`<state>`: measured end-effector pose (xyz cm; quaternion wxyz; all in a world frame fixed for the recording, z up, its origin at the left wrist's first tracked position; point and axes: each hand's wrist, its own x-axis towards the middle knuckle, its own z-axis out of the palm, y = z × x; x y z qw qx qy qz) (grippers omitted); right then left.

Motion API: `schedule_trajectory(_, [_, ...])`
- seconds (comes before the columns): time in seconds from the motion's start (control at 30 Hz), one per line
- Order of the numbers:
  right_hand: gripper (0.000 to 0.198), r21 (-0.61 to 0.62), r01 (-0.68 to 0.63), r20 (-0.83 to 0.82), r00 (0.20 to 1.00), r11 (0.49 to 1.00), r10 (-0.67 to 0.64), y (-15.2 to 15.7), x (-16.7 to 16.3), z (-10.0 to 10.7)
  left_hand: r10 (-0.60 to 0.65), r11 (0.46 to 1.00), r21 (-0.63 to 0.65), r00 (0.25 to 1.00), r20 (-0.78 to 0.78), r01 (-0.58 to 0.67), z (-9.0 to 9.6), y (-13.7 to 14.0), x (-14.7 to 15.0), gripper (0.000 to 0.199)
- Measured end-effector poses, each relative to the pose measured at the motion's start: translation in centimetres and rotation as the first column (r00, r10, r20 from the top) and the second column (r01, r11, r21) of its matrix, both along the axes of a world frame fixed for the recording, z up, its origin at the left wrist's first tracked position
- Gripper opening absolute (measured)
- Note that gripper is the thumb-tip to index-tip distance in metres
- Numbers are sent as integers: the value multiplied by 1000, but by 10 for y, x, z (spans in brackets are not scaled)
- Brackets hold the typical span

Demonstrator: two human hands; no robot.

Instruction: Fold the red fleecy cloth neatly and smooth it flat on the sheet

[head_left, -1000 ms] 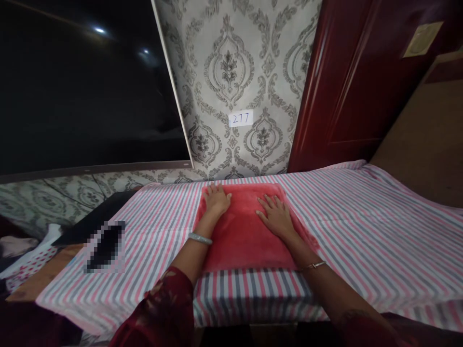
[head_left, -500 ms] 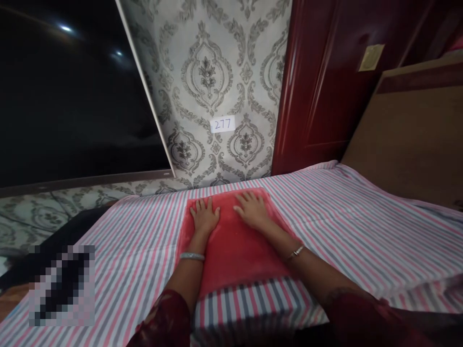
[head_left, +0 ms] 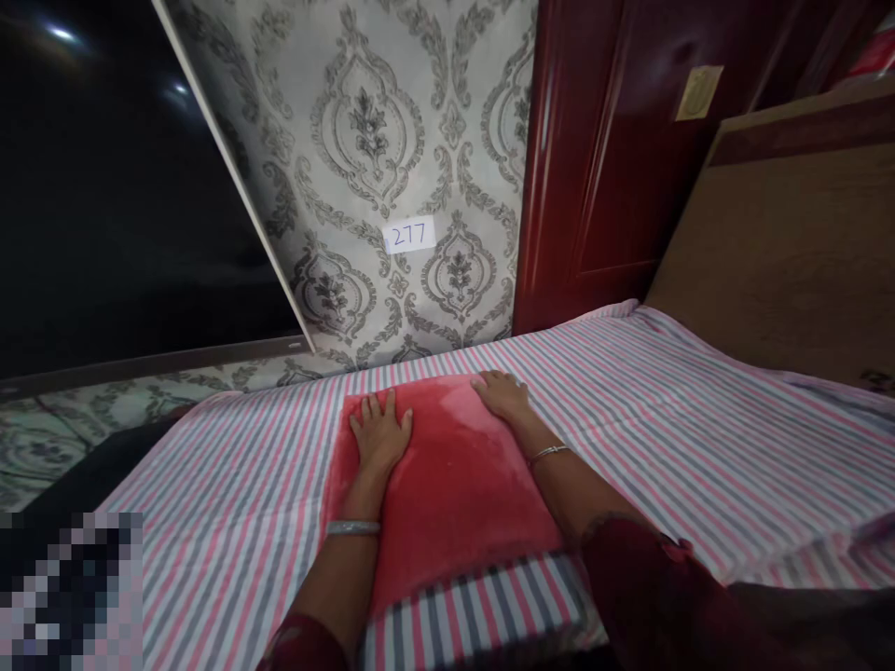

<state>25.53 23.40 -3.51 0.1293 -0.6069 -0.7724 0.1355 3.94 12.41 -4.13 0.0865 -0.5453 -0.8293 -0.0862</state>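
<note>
A red plush cloth (head_left: 447,494), roughly rectangular, lies flat on the striped sheet (head_left: 671,438). My left hand (head_left: 379,433) rests palm down near the cloth's far left corner, fingers spread. At the far right corner lies my right hand (head_left: 504,396), its palm down on the edge and its fingers stretched out, closer together than the left's. A paler patch of the pile shows just left of my right hand. The cloth's near edge runs over the sheet close to my body.
Beyond the sheet rises a patterned wall with a paper label (head_left: 409,234) reading 277. A dark television screen (head_left: 126,205) stands at the left. To the right are a dark red door (head_left: 615,158) and a brown board (head_left: 790,233). A pixelated patch covers the lower left.
My right hand has slid outward to the cloth's right edge, and a paler patch now shows where it passed. The left hand stays on its corner. The view has shifted slightly right.
</note>
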Motion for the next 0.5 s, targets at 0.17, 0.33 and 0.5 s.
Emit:
schedule_trajectory(0.17, [58,-23,45,6,999,999,-44,3,16,-6,0,1000,-3,1000,24,0,-2,2,0,66])
schedule_trajectory(0.33, [59,27,98,2,995,995,-99,-4,12,-9,15,991,134,998,53,-22,1,-3,-2,59])
schedule_trajectory(0.5, [58,59,134,-29,991,989,-133,-7,12,-11,48,979,197,998,42,-56,6,-10,-1,51])
